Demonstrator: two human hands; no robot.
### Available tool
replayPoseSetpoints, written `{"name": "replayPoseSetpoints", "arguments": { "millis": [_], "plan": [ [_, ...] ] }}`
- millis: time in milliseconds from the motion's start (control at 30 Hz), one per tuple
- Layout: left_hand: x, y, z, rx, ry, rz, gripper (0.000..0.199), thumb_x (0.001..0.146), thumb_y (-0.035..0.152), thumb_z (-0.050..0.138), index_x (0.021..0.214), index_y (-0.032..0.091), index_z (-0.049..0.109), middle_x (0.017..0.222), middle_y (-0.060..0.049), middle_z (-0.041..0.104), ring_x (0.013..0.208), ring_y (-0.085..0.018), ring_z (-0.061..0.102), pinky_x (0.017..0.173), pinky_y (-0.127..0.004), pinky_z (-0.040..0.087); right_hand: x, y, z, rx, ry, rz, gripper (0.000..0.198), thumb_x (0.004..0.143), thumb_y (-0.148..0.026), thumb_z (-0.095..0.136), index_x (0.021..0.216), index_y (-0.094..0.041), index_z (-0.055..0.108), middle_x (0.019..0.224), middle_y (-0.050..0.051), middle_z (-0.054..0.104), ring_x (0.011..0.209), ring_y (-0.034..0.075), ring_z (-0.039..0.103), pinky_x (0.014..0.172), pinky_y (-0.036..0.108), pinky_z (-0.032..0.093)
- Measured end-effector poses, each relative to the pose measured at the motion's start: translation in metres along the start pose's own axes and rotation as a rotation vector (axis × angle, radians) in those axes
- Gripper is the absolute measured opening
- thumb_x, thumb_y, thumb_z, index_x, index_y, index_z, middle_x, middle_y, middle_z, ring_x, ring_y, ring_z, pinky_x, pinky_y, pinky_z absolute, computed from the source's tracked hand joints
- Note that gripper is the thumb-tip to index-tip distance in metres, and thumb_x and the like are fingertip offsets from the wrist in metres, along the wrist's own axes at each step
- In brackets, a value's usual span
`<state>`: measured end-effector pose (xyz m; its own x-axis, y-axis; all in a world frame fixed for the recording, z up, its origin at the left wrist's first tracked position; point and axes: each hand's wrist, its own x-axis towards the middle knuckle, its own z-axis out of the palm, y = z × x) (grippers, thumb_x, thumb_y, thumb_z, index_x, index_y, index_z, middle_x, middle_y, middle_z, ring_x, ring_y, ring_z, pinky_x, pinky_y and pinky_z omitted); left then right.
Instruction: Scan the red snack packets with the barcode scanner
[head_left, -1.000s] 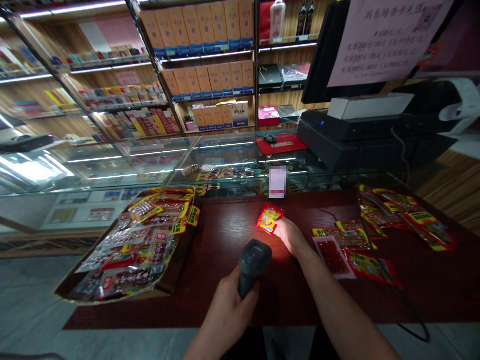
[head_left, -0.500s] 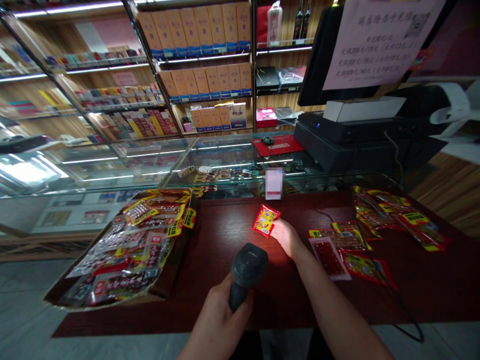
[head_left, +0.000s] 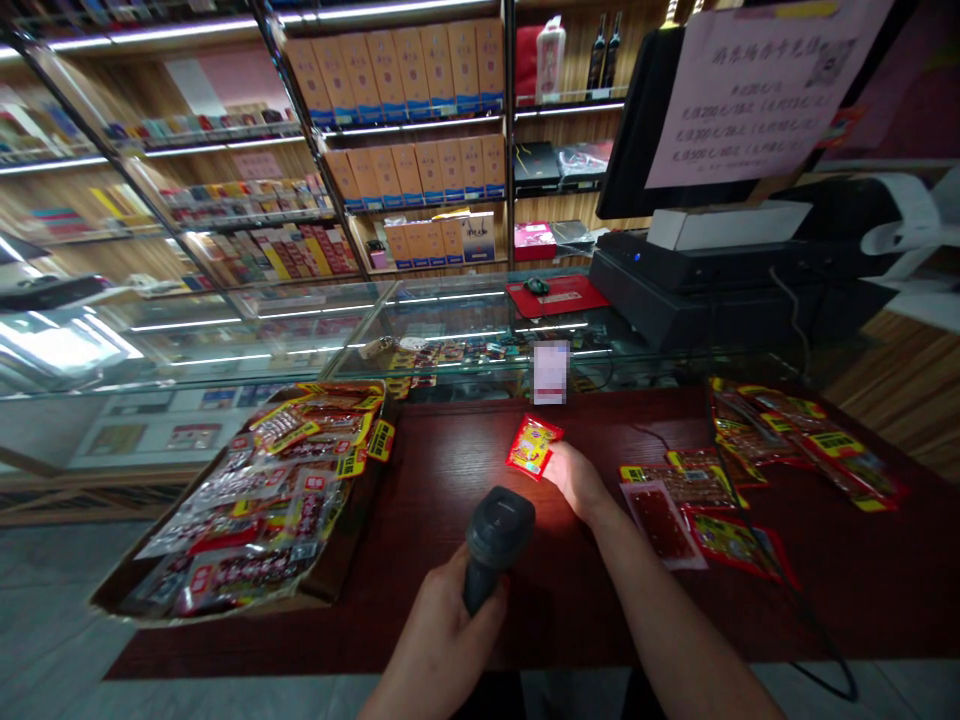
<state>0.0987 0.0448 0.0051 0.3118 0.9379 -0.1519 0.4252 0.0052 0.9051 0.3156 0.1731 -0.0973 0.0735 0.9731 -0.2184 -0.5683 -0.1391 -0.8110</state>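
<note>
Very little has moved since the earlier frames: the whole view has drifted slightly, while the handheld scanner [head_left: 499, 530] and the red and yellow packet [head_left: 534, 447] keep nearly the same spacing. Of the 2 hands, the left hand [head_left: 450, 625] is wrapped around the scanner's handle, a grip that leaves its broad head uncovered and turned away from the body, towards the packet. The right hand [head_left: 574, 480] pinches the packet by its right edge, probably so that the printed face stays in the open, tilted up and brightly lit; its fingertips are hidden, and I cannot tell whether the packet touches the tabletop [head_left: 442, 450] beneath. The packet sits ahead of the scanner and a little to its right, well apart from it, over a bare stretch that gives both arms room. On the left, a shallow cardboard box [head_left: 346, 550] holds a heap of snack packets [head_left: 259, 485], its low walls seemingly enough to stop the pile from sliding. On the right, loose packets [head_left: 690, 485] lie flat and partly overlapping, beside the right forearm, with 1 clear-edged red packet [head_left: 661, 525] nearest it; lying flat, they should stay put. A pale card [head_left: 551, 372], its print obscured, stands at the far edge, just beyond the held packet, apparently placed to face this side.
</note>
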Motion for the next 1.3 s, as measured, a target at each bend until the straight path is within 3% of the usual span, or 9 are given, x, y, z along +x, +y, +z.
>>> {"name": "replayPoseSetpoints", "arguments": {
  "millis": [367,667,1133,1300],
  "plan": [
    [-0.014,0.016,-0.012,0.021,-0.01,-0.012,0.01,0.078,0.012,0.056,0.082,0.016,0.064,0.071,0.004,0.052,0.066,-0.014,0.042,0.062,-0.022,0.037,0.002,-0.004,-0.001,0.028,0.061,0.101,0.019,0.075,-0.032,0.065,0.087,-0.02,0.073,0.092,0.011,0.081,0.101,0.03,0.075,0.099,0.048,0.053],
    [0.031,-0.003,0.014,0.053,0.037,0.055,0.006,0.084,0.016,0.055,0.082,0.016,0.061,0.068,0.003,0.055,0.064,-0.014,0.048,0.06,-0.023,0.035,-0.008,-0.009,0.009,0.065,-0.055,0.045,0.026,0.071,-0.034,0.063,0.089,-0.019,0.074,0.093,0.011,0.081,0.11,0.034,0.071,0.099,0.047,0.053],
    [0.036,-0.01,0.016,-0.015,0.043,0.045,0.008,0.086,0.023,0.059,0.084,0.016,0.062,0.066,0.005,0.051,0.059,-0.012,0.047,0.056,-0.021,0.036,-0.007,-0.012,0.008,0.017,-0.024,0.063,0.023,0.069,-0.033,0.067,0.085,-0.018,0.072,0.087,0.009,0.08,0.096,0.031,0.075,0.09,0.04,0.055],
    [0.041,-0.021,0.02,-0.097,0.056,-0.018,0.012,0.085,0.03,0.063,0.082,0.018,0.061,0.055,0.007,0.051,0.046,-0.011,0.046,0.047,-0.02,0.035,-0.003,-0.009,0.006,0.022,-0.027,0.062,0.029,0.068,-0.036,0.064,0.089,-0.018,0.072,0.088,0.009,0.08,0.099,0.031,0.073,0.093,0.04,0.054]
  ]
}}
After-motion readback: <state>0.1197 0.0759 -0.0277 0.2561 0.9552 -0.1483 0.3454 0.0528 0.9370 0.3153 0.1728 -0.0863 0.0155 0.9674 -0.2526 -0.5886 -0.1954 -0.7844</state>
